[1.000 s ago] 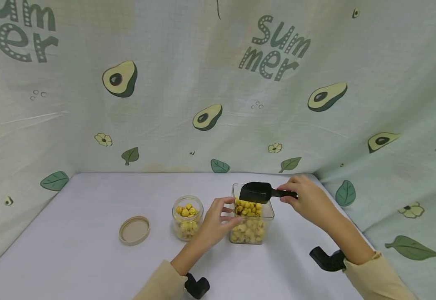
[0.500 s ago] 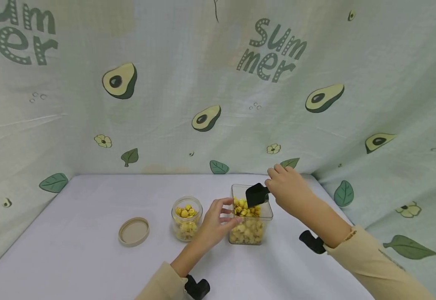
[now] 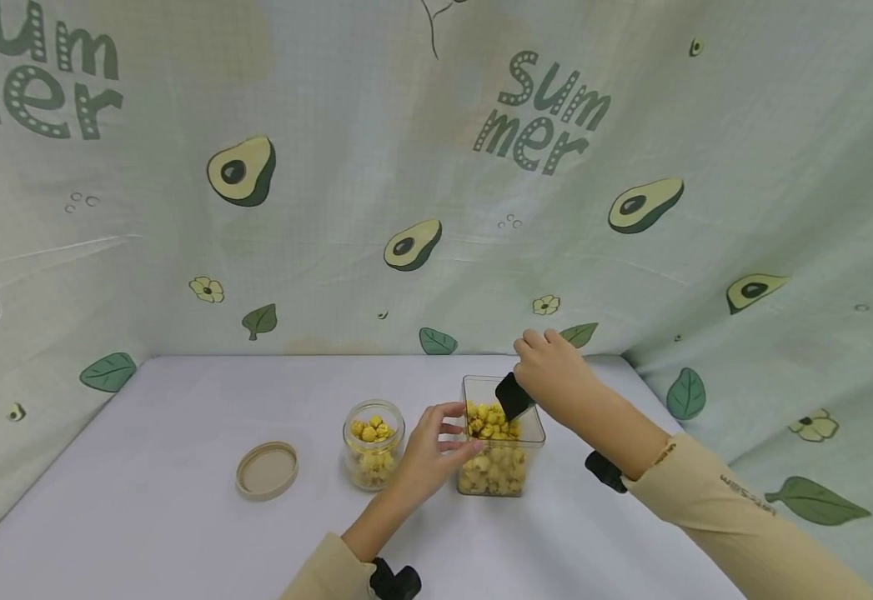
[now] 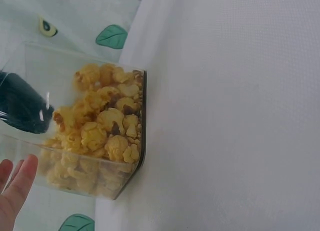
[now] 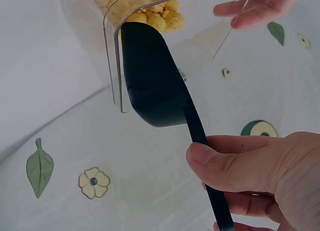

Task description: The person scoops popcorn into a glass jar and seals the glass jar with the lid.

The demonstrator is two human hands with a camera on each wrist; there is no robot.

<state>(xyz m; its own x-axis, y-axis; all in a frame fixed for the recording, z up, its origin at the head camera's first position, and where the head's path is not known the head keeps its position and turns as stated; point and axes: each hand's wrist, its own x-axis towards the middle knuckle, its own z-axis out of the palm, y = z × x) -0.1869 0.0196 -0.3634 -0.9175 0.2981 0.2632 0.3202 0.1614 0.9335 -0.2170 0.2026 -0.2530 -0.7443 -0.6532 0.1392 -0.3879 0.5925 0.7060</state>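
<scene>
My left hand (image 3: 430,450) rests its spread fingers and thumb against the left side of a clear square container (image 3: 534,435) of yellow popcorn (image 3: 490,471). In the left wrist view its fingertips (image 4: 29,167) lie right at the clear wall. My right hand (image 3: 556,371) pinches the handle of a black scoop (image 3: 513,396) between thumb and fingers. The right wrist view shows the scoop (image 5: 154,78) tilted, its bowl tip dipping past the rim toward the popcorn. From the left wrist view, the scoop (image 4: 22,103) appears inside the container's mouth, close to the popcorn.
Left of the container stands a round clear jar (image 3: 373,454) holding popcorn, with no lid on it. A beige round lid (image 3: 267,471) lies farther left on the white table (image 3: 143,500). Behind hangs a cloth (image 3: 316,208) printed with avocados and leaves.
My right hand has moved left and up over the container, turning the scoop from nearly level to tip-down toward the popcorn. My left hand stays at the container's side.
</scene>
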